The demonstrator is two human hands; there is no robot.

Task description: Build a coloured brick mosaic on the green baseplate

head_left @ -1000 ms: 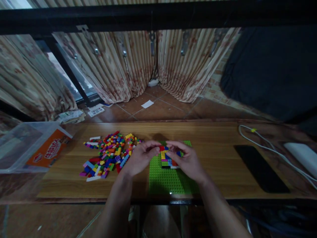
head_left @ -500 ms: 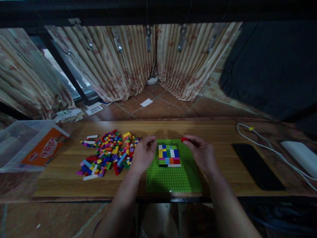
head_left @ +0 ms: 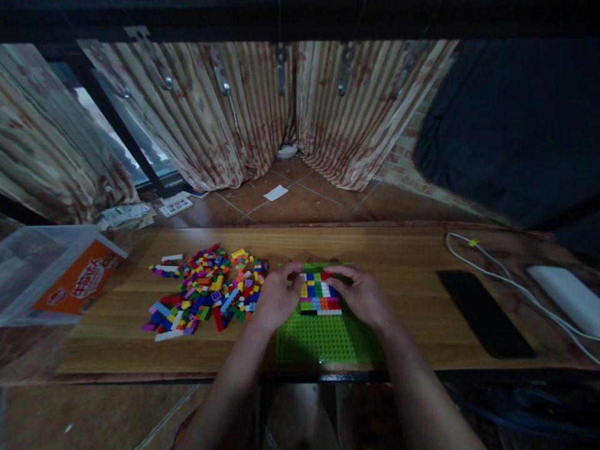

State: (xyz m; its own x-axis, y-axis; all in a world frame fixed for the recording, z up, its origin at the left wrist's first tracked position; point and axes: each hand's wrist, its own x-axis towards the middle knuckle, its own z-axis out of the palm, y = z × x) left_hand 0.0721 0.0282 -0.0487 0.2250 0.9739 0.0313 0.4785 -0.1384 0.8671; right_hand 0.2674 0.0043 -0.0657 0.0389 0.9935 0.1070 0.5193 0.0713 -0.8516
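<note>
A green studded baseplate (head_left: 328, 344) lies before me, bearing a rectangular patchwork of coloured bricks (head_left: 321, 304). My right hand (head_left: 359, 290) reaches over the far right corner of the patchwork, its thumb and forefinger closed on a small red brick (head_left: 325, 275). The red brick is at the patchwork's far edge; whether it is pressed down I cannot tell. At the patchwork's left side is my left hand (head_left: 276, 297), thumb and forefinger curved and apart, with nothing visible between them. Its fingertips come close to the bricks, and contact is unclear.
A loose heap of mixed bricks (head_left: 206, 284) spreads left of the baseplate on the wooden table (head_left: 403, 250). A clear plastic box with an orange label (head_left: 84, 278) stands at the far left. To the right lie a black phone-shaped slab (head_left: 485, 315), a white cable (head_left: 520, 284) and a white device (head_left: 565, 297).
My right hand has moved left with the red brick, from the baseplate's far right to the patchwork's far edge. My left hand has shifted slightly right, nearer the patchwork.
</note>
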